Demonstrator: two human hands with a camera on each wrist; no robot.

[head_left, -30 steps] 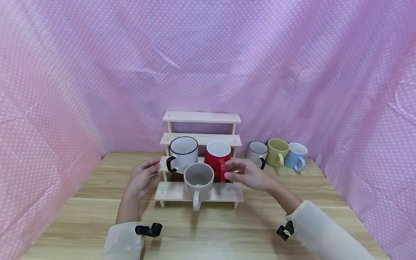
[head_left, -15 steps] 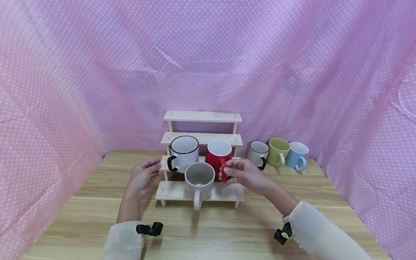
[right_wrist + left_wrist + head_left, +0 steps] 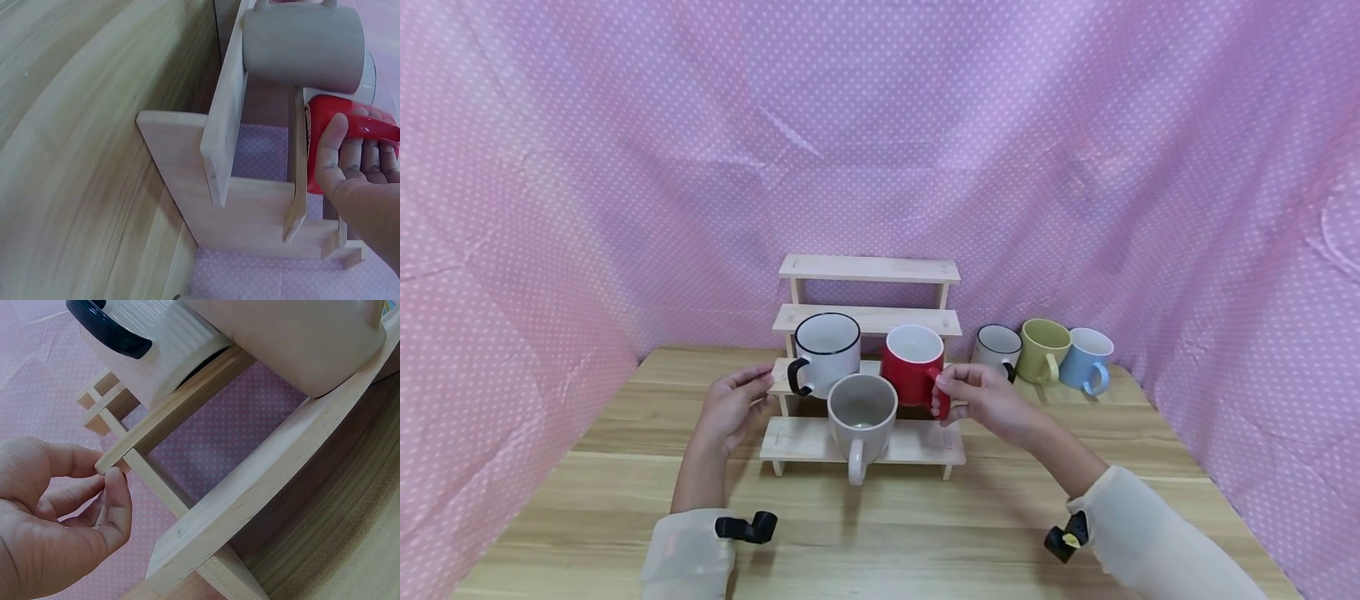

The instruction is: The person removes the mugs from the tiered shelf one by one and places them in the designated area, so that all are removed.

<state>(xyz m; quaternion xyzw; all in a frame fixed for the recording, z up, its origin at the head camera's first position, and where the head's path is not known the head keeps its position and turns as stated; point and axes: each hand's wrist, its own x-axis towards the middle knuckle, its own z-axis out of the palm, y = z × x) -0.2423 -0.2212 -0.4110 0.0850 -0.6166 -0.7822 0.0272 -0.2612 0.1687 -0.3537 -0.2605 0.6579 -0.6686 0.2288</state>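
A tiered wooden rack (image 3: 868, 268) stands at the middle of the table. My left hand (image 3: 730, 408) pinches the left end of its second-lowest shelf between thumb and fingers, plain in the left wrist view. On that shelf sit a white mug (image 3: 841, 367) with black rim and handle, and a red mug (image 3: 906, 371) to its right. My right hand (image 3: 996, 404) grips the red mug's handle (image 3: 369, 128), with the thumb on one side and the fingers curled through it. A pale grey mug (image 3: 859, 429), handle forward, stands on the lowest shelf and overlaps both others.
Right of the rack, by the back curtain (image 3: 865, 150), a white mug with black rim (image 3: 992, 358), a yellow-green mug (image 3: 1037, 358) and a light blue mug (image 3: 1082, 367) stand in a row on the wooden table (image 3: 887, 542). The curtain is pink and dotted.
The red mug has shifted slightly right, away from the black-rimmed mug, and its handle has turned rightward. My right hand has closed round the handle and moved with it. My left hand stays put.
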